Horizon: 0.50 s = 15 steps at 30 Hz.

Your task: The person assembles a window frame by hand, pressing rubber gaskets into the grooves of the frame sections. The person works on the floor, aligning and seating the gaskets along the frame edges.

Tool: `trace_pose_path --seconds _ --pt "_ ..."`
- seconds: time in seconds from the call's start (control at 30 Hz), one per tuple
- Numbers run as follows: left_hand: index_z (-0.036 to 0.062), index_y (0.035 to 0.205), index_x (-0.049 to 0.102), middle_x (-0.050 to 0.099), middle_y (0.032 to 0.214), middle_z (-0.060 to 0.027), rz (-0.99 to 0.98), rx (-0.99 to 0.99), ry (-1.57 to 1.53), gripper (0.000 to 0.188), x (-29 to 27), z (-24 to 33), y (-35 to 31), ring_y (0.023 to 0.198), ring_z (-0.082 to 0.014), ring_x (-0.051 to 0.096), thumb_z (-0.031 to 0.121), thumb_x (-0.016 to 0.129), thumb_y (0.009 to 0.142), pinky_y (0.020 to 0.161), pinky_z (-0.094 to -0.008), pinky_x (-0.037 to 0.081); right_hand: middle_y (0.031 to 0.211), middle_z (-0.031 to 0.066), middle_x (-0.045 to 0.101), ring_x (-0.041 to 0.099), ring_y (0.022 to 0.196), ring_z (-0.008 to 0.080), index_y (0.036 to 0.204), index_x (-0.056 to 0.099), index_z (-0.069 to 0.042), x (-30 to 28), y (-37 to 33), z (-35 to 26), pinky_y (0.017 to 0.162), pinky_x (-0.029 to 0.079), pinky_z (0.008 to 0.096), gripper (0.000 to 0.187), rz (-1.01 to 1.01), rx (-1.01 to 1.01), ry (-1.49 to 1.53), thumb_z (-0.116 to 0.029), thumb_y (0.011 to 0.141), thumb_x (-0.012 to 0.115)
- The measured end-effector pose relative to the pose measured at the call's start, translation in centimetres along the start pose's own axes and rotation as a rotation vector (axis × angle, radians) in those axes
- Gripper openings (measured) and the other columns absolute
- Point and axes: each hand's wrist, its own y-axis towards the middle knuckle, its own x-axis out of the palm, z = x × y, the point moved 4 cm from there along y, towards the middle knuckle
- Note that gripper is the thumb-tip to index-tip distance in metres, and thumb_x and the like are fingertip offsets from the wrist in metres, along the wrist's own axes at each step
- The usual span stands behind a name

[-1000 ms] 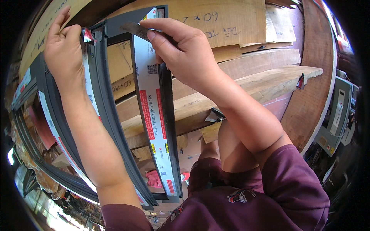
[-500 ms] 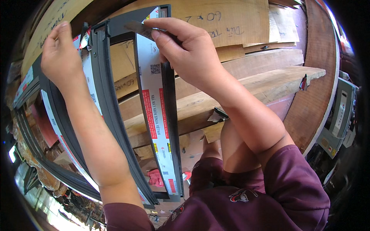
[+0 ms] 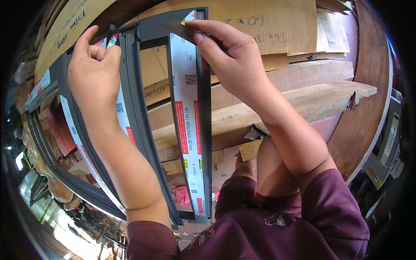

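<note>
A dark grey metal frame [image 3: 154, 27] stands in front of me, with printed white and red protective film [image 3: 189, 89] along its bars. In my right hand [image 3: 236, 52] is a thin flat metal blade [image 3: 180, 29], pinched between thumb and fingers. Its tip points left over the frame's top bar, near the upper end of the film. My left hand [image 3: 96, 69] is raised at the frame's top left, index finger up and thumb apart from it. Next to the thumb, a loose dark strip with a red and white scrap [image 3: 112, 37] sticks up; I see no grip on it.
Wooden boards [image 3: 242, 110] with handwriting on some lie behind the frame and to the right. A broad brown plank [image 3: 366, 117] runs down the right side, beside a grey case [image 3: 385, 141]. A pink cloth [image 3: 182, 196] lies low behind the frame.
My left hand has moved right, closer to the loose strip, and its fingers have curled more. The blade stays in my right hand over the top bar. The whole view has shifted slightly.
</note>
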Motion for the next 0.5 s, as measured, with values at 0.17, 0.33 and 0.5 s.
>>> trace_pose_path --seconds 0.17,0.33,0.5 --pt "0.0097 0.145 0.052 0.056 0.139 -0.0162 0.181 0.28 0.214 0.069 0.4 1.6 -0.9 0.126 -0.0319 0.055 0.012 0.066 0.078 0.106 -0.0415 0.045 0.075 0.0073 0.068 0.058 0.064 0.0106 0.118 0.07 -0.004 -0.2 0.2 0.0 0.061 0.05 0.0287 0.025 0.02 -0.054 -0.039 -0.015 0.098 0.062" --pt "0.013 0.15 0.047 0.034 0.16 -0.0236 0.289 0.478 0.156 0.073 0.4 1.6 -0.7 0.145 -0.0397 0.039 0.014 0.066 0.079 0.117 -0.0444 0.035 0.07 -0.003 0.059 0.053 0.062 0.0027 0.125 0.069 -0.005 0.2 0.0 0.2 0.052 0.041 0.0215 0.026 0.008 -0.086 -0.04 -0.013 0.102 0.06" --pt "0.0157 0.143 0.056 0.043 0.155 -0.0214 0.23 0.432 -0.002 0.062 1.8 -0.1 -0.1 0.143 -0.0386 0.041 0.016 0.068 0.083 0.118 -0.0467 0.032 0.07 -0.0033 0.059 0.053 0.062 0.0026 0.125 0.069 -0.005 0.4 0.0 0.3 0.053 0.041 0.0214 0.026 -0.004 -0.085 -0.062 -0.012 0.102 0.06"
